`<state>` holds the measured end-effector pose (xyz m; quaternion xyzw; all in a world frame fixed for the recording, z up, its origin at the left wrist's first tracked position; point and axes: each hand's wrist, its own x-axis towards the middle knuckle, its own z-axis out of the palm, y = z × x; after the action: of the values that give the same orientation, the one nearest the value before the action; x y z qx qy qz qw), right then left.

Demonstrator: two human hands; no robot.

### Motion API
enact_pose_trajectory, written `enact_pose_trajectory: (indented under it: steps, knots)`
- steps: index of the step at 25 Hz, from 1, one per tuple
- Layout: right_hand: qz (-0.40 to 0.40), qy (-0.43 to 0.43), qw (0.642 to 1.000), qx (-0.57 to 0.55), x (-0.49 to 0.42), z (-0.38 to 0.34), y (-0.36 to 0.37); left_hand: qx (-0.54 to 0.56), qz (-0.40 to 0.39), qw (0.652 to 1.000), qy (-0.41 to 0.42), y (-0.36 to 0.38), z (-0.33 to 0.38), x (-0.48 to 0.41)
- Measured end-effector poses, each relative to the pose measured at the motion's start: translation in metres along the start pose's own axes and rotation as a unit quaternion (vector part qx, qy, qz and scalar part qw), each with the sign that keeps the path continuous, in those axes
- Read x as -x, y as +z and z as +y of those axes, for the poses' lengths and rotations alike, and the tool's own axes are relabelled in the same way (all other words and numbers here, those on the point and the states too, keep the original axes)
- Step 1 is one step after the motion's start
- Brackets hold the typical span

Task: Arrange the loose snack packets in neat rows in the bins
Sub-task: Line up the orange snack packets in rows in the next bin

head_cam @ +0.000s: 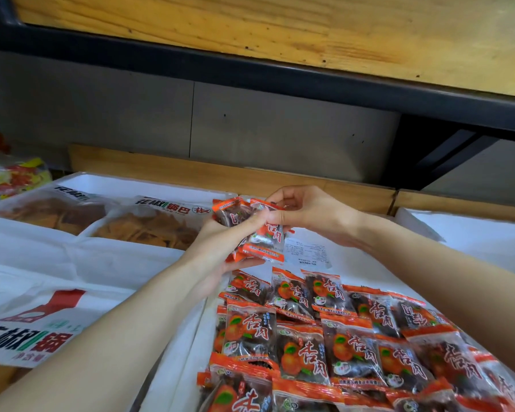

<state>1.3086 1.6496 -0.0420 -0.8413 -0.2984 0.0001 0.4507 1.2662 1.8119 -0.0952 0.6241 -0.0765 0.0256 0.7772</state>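
Item: snack packets (262, 236), loose bundle. Left hand (217, 248) is cupping them above the bin (381, 272); right hand (309, 215) is pinching the top one. Risk: slippery wrappers likely sliding out, disturbing the rows (348, 346) in the bin.

— Standing in a shop, by the look of it, at a loose-snack counter.
— Going by what?
— Seeing white bins (107, 181) sitting side by side along a wooden ledge (220, 173) from nine to three o'clock. Counting dozens of identical orange packets (348, 349) lying in rows at five o'clock.
— Anything else pointing that way?
— Noticing big printed crisp bags (149, 224) at ten o'clock, bright wrapped sweets (12, 176) at nine, and wooden shelving (250, 28) running overhead at twelve.
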Motion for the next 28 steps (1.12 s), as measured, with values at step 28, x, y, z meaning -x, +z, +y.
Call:
enact_pose_trajectory:
  steps: [28]
  knots:
    - [-0.127,0.203,0.881,0.408,-0.085,0.128,-0.001,0.101,0.129,0.984,0.075,-0.01,0.006,-0.011]
